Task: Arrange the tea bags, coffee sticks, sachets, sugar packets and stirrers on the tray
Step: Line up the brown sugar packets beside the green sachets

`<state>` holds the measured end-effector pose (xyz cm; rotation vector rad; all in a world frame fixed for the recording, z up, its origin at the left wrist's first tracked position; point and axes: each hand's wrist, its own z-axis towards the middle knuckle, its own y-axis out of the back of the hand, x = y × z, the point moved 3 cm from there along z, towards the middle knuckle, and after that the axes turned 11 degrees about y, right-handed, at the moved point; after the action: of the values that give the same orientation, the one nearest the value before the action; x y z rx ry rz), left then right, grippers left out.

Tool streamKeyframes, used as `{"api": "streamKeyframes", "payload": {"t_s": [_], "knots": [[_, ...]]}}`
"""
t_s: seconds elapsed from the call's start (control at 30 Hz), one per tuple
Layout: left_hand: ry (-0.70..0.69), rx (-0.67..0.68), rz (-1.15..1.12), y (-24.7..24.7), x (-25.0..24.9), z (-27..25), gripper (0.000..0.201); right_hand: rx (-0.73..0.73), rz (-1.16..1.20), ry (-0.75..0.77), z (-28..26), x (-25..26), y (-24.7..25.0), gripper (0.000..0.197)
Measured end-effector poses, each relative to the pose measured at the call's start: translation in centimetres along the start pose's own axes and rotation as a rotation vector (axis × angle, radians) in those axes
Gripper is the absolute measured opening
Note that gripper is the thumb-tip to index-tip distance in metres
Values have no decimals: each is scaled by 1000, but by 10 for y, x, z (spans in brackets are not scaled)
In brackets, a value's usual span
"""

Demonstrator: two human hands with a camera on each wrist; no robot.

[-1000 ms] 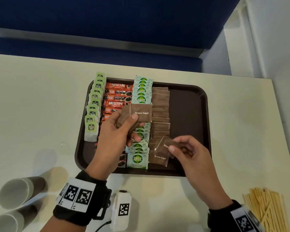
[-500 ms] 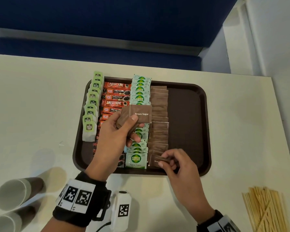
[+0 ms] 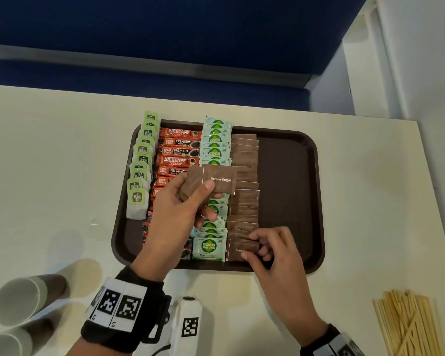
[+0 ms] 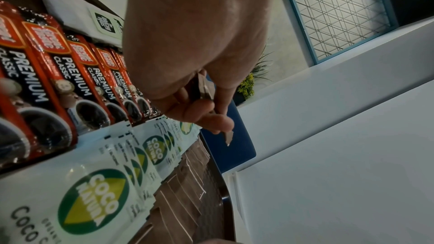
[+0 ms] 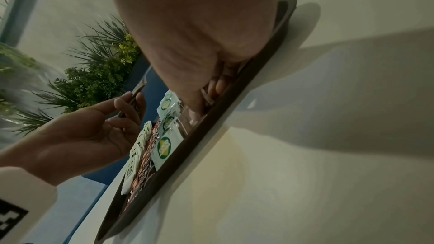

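A dark brown tray [image 3: 288, 176] holds four rows: green-tagged tea bags [image 3: 139, 176], red coffee sticks [image 3: 177, 152], pale green Coco sugar sachets [image 3: 208, 249] and brown sugar packets [image 3: 244, 160]. My left hand [image 3: 190, 199] hovers over the middle of the tray and grips a small stack of brown sugar packets [image 3: 220, 178], seen edge-on in the left wrist view [image 4: 204, 88]. My right hand [image 3: 265, 247] is low at the near end of the brown row, its fingers pinching the front brown sugar packet [image 3: 239, 250] that lies on the tray.
A loose pile of wooden stirrers [image 3: 409, 325] lies on the white table [image 3: 49, 155] at the near right. Two paper cups [image 3: 23, 299] lie on their sides at the near left. The right third of the tray is bare. A blue bench runs behind the table.
My right hand carried a brown sugar packet down from mid-air to the near end of the brown row and laid it flat. The left hand has barely moved.
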<state>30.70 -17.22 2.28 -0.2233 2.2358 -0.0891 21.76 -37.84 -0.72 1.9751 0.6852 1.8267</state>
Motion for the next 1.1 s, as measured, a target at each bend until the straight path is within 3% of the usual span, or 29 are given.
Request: {"api": "streamKeyframes", "payload": {"t_s": [0.17,0.27,0.37,0.6,0.73,0.87,1.1], "knots": [[-17,18,7,-4,-4,2,22,-142,0,45,19,17,20,27],[-49,35,35,-11,-15,7,22,-237,204,20,55,39,38,22],[-80,57,54,-18,-29,13,26,-142,438,11,98,64,47,27],[-83,96,52,-18,-45,25,22,65,247,57,148,70,58,14],[-73,73,28,-8,-43,31,22,-17,181,-14,172,54,72,10],[-58,-20,11,6,-40,36,23,-117,45,19,217,33,79,13],[-22,-49,-12,12,-37,42,28,67,-233,108,266,27,62,13]]}}
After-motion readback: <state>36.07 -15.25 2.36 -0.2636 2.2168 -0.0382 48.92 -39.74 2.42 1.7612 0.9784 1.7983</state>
